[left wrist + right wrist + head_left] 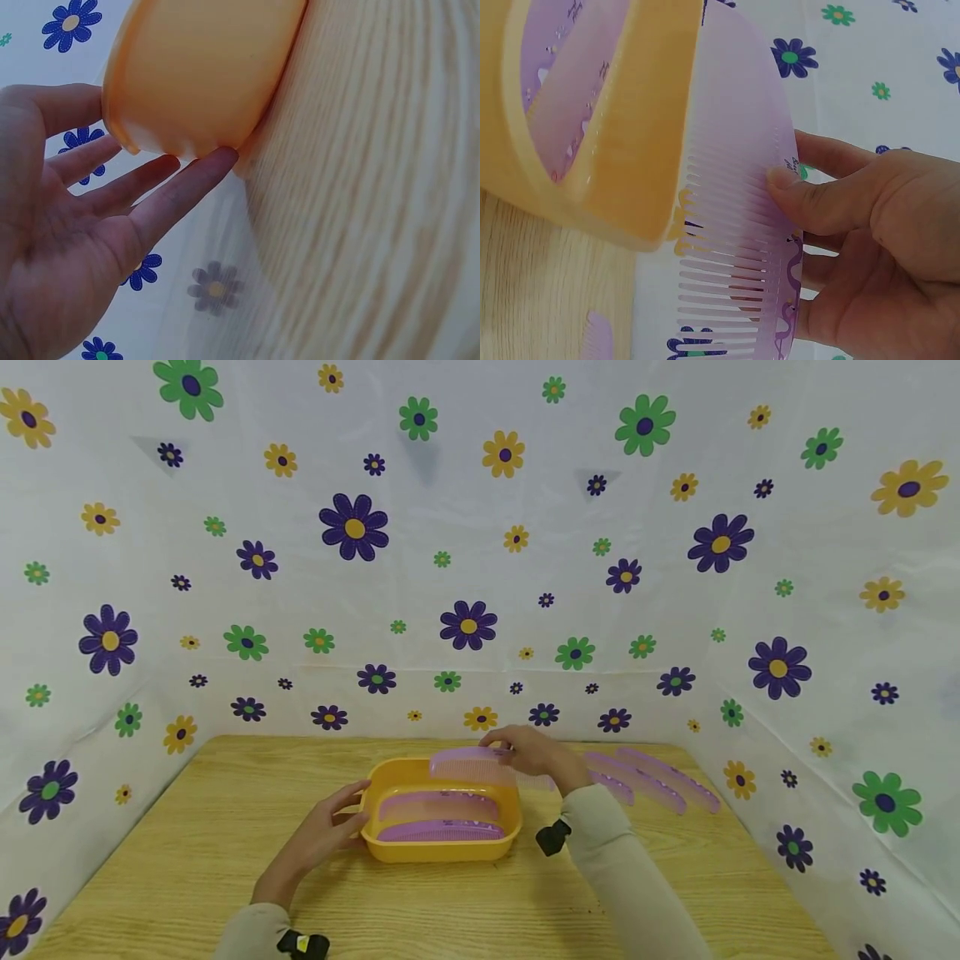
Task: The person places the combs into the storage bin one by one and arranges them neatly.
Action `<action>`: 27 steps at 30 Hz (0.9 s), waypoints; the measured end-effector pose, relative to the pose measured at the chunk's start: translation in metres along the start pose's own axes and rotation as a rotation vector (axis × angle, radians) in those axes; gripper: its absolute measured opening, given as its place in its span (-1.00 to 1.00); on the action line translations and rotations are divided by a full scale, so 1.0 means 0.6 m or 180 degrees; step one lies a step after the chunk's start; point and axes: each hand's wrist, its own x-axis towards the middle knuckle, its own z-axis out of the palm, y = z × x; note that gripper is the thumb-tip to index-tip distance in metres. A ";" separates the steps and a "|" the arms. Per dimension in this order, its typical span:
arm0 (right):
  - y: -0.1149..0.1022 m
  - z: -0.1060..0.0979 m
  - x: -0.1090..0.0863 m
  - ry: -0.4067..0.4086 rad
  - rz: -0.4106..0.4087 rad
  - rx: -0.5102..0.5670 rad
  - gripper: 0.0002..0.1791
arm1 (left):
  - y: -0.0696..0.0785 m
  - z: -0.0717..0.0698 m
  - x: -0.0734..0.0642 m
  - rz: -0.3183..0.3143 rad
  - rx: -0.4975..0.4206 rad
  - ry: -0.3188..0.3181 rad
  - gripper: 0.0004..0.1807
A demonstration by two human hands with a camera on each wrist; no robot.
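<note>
My right hand (531, 750) pinches a light purple comb (461, 763) between thumb and fingers, over the back right of a yellow plastic basin (438, 852). In the right wrist view, the thumb lies on the comb's face near its spine, and the teeth point toward the basin. Two purple combs, a farther comb (438, 804) and a nearer comb (442, 831), lie inside the basin. My left hand (330, 822) is at the basin's left end. In the left wrist view, its fairly straight fingers (187, 187) touch the outer wall and rim.
Three more purple combs (652, 781) lie slanted on the wooden table (247, 793), right of the basin. White flowered sheeting (465, 568) encloses the table at the back and both sides.
</note>
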 end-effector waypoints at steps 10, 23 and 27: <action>-0.024 0.018 0.029 -0.0150 -0.0136 -0.0071 -0.57 | 0.000 -0.003 0.001 -0.0026 -0.0069 -0.0056 -0.30; -0.053 0.050 0.058 -0.0203 -0.0277 0.0119 -0.62 | 0.000 -0.005 0.000 0.0015 -0.0118 -0.0116 -0.29; -0.058 0.058 0.063 -0.0255 -0.0240 0.0158 -0.60 | 0.001 -0.004 0.000 0.0003 -0.0103 -0.0118 -0.28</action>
